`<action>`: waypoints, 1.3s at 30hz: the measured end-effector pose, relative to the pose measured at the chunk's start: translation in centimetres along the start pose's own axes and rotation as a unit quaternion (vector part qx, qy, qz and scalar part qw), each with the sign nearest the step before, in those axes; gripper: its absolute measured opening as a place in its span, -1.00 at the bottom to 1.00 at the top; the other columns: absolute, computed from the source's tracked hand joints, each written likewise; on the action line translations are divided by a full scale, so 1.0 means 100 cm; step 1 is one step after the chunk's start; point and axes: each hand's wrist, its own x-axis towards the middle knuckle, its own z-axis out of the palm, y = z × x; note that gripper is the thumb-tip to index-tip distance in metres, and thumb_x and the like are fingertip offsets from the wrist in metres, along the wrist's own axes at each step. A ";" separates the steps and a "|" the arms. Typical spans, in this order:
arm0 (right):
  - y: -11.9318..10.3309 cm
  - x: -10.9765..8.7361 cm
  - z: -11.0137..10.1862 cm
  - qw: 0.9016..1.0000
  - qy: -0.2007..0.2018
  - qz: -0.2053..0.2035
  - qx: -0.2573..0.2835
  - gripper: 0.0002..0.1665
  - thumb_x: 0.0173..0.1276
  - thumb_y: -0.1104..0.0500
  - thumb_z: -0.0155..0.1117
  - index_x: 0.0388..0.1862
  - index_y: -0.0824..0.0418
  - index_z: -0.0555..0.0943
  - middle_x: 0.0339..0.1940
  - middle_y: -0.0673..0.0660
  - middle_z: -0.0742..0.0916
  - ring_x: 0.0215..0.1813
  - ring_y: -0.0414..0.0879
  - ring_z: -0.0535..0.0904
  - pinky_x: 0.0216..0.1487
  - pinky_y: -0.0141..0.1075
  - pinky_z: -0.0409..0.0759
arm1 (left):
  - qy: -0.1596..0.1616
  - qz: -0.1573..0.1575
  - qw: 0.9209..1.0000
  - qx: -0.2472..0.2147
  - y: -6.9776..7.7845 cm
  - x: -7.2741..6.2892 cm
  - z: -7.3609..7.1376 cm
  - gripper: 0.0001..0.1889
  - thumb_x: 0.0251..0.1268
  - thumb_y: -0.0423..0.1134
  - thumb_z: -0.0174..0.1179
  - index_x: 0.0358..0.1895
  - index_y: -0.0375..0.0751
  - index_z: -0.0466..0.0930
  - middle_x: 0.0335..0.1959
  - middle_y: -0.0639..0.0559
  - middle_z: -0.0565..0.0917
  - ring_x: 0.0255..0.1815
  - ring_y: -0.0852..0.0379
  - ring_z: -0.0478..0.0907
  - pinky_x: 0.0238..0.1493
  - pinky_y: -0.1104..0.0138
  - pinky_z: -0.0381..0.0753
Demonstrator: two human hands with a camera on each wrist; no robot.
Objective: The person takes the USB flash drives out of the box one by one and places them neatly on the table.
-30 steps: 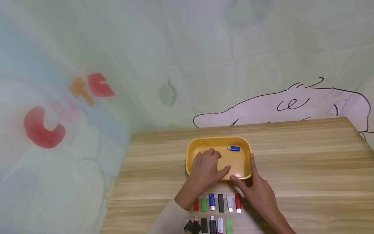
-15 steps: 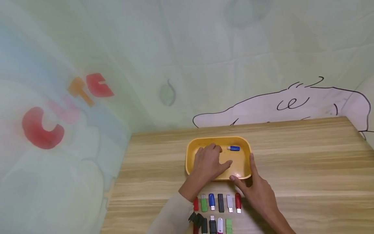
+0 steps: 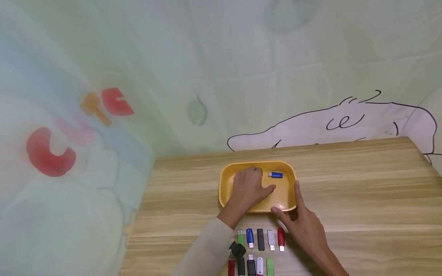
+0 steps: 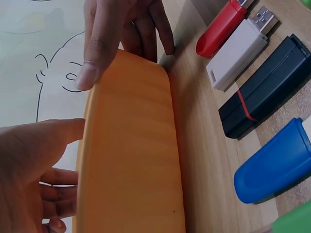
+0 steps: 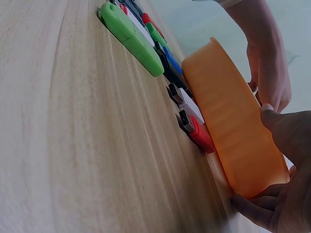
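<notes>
A yellow plastic basin [image 3: 284, 193] stands on the wooden table, with a blue USB stick [image 3: 277, 175] lying flat inside near the back wall. My left hand [image 3: 249, 188] reaches over the near rim into the basin, left of that stick. Its thumb sticks out to the right, apart from the bent fingers, whose tips are hidden in the head view. With my right hand [image 3: 308, 230] I hold the near right corner, thumb at the near rim and fingers along the right side. In the left wrist view the basin's outer wall [image 4: 133, 145] hides part of the left fingers.
Several USB sticks lie in two rows before the basin, among them a red one [image 3: 281, 238], a white one [image 3: 271, 238], a black one [image 3: 260, 239] and a light green one [image 3: 270, 266]. The left sleeve [image 3: 208, 247] covers the rows' left end. A printed cloth [image 3: 207, 76] hangs behind the table.
My left hand has moved farther into the basin, toward the back and slightly right, its sleeve now covering a red USB stick. The right hand stays at the corner; the blue stick lies still.
</notes>
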 end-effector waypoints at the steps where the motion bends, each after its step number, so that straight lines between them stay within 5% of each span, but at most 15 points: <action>1: 0.000 0.000 0.000 1.000 0.001 -0.001 0.000 0.44 0.31 -0.63 0.22 0.80 -0.11 -0.35 0.05 0.52 0.74 -0.23 0.14 0.64 -0.07 0.12 0.68 | 0.001 -0.003 1.000 -0.001 0.001 0.001 0.001 -0.45 0.27 0.38 0.36 -0.21 -0.08 0.66 -0.44 0.13 0.51 -0.44 0.16 0.44 -0.25 0.30 0.41; 14: -0.001 0.000 -0.001 1.000 -0.002 0.002 0.005 0.43 0.31 -0.63 0.22 0.80 -0.12 -0.34 0.29 0.59 0.63 -0.10 0.24 0.72 0.00 0.19 0.67 | -0.017 -0.023 1.000 -0.004 0.015 0.020 0.007 -0.46 0.30 0.39 0.33 -0.45 -0.03 0.57 -0.68 0.14 0.41 -0.62 0.20 0.39 -0.45 0.37 0.28; 23: 0.001 0.001 -0.002 1.000 0.002 -0.004 0.003 0.43 0.29 -0.63 0.24 0.80 -0.13 -0.33 0.05 0.52 0.74 -0.26 0.13 0.66 -0.20 0.04 0.64 | -0.022 -0.015 0.999 0.018 0.024 0.030 0.014 -0.48 0.31 0.40 0.31 -0.45 0.01 0.60 -0.65 0.15 0.41 -0.59 0.20 0.39 -0.41 0.35 0.27; 31: 0.002 0.001 -0.002 1.000 0.010 -0.007 0.004 0.42 0.30 -0.62 0.25 0.80 -0.14 -0.30 -0.11 0.43 0.77 -0.28 0.10 0.65 -0.23 -0.01 0.62 | -0.012 0.016 0.999 0.035 0.030 0.034 0.020 -0.56 0.37 0.34 0.31 -0.13 0.05 0.74 -0.57 0.17 0.50 -0.52 0.20 0.44 -0.39 0.37 0.31; 39: 0.001 0.000 -0.003 1.000 0.003 0.001 0.004 0.43 0.28 -0.64 0.23 0.80 -0.15 -0.31 -0.13 0.39 0.76 -0.30 0.07 0.60 -0.22 -0.04 0.60 | -0.041 0.021 0.998 0.053 0.035 0.036 0.022 -0.59 0.43 0.31 0.26 -0.35 0.08 0.72 -0.53 0.15 0.50 -0.44 0.19 0.44 -0.33 0.34 0.33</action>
